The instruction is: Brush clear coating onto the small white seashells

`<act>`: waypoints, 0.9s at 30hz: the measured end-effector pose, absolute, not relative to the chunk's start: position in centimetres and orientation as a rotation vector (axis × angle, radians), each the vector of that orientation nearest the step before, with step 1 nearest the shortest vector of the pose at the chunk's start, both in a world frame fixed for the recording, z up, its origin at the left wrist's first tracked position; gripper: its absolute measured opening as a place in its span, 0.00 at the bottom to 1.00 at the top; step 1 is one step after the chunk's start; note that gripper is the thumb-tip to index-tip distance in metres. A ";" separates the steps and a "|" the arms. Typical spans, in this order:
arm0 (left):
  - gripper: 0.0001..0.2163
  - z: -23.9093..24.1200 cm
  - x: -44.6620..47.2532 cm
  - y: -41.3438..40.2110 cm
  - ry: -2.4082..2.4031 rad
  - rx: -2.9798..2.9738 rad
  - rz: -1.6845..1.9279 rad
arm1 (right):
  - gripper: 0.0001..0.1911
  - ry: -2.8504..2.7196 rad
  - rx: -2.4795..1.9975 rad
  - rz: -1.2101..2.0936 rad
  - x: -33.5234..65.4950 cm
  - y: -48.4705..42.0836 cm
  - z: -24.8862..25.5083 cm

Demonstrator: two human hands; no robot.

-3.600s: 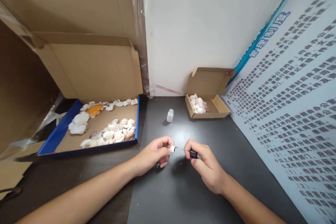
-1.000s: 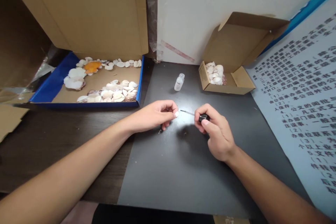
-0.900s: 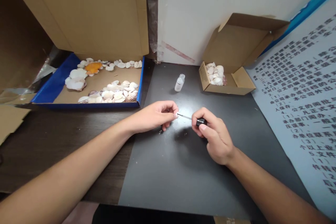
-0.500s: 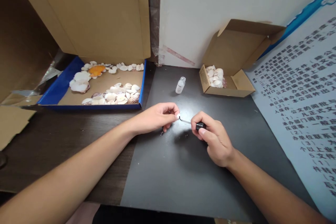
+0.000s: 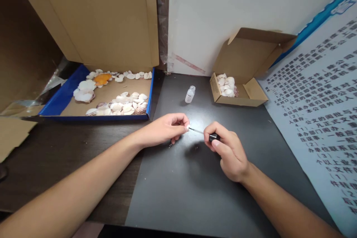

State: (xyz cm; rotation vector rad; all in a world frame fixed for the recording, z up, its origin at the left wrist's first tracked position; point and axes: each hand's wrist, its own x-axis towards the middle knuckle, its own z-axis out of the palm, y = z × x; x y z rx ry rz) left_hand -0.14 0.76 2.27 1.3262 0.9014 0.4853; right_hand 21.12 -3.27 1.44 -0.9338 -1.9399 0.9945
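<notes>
My left hand pinches a small white piece between thumb and fingertips. It looks like a seashell, mostly hidden by the fingers. My right hand is closed around the black cap of a brush applicator. The thin stem points left, and its dark tip is at the shell, seemingly touching it. Beyond my hands stands an uncapped small clear bottle with a printed label, upright on the dark grey mat.
At the left, an open blue-edged cardboard box holds several white shells and an orange one. A smaller open cardboard box with shells sits at the back right. A printed sheet covers the right side; a white panel rises behind.
The brush tip was bent against the shell and now lies straighter. Both hands stay close together in nearly the same place. The view has shifted slightly.
</notes>
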 end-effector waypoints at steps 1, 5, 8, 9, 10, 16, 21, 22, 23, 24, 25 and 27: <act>0.06 2.3 -0.2 0.7 0.901 1.323 0.487 | 0.07 -1.953 -0.928 1.006 21.1 -3.3 1.4; 0.07 2.3 -0.3 0.7 0.901 1.327 0.490 | 0.06 -1.941 -1.060 0.965 21.0 -3.1 1.5; 0.08 2.2 -0.3 0.7 0.898 1.315 0.493 | 0.06 -1.914 -1.081 0.943 21.0 -3.1 1.5; 0.07 2.2 -0.3 0.7 0.899 1.304 0.499 | 0.06 -1.913 -1.056 0.950 21.1 -3.2 1.5; 0.07 2.1 -0.2 0.7 0.902 1.293 0.511 | 0.06 -1.915 -1.021 0.958 21.1 -3.2 1.4; 0.06 1.6 0.0 0.6 0.875 1.215 0.647 | 0.07 -1.947 -0.889 0.979 21.1 -3.3 1.3; 0.05 1.2 0.1 0.4 0.827 1.146 0.655 | 0.06 -1.969 -0.880 0.985 21.1 -3.1 1.3; 0.05 1.2 0.1 0.4 0.820 1.139 0.654 | 0.06 -1.970 -0.882 0.987 21.1 -3.0 1.3; 0.06 1.2 0.1 0.3 0.814 1.137 0.652 | 0.06 -1.970 -0.884 0.987 21.1 -3.0 1.3; 0.06 1.1 0.2 0.3 0.812 1.140 0.651 | 0.06 -1.968 -0.886 0.987 21.1 -3.0 1.3; 0.06 1.2 0.2 0.2 0.815 1.148 0.653 | 0.06 -1.963 -0.888 0.988 21.1 -3.0 1.3; 0.07 1.2 0.1 0.3 0.830 1.171 0.678 | 0.06 -1.955 -0.887 0.989 21.1 -3.0 1.3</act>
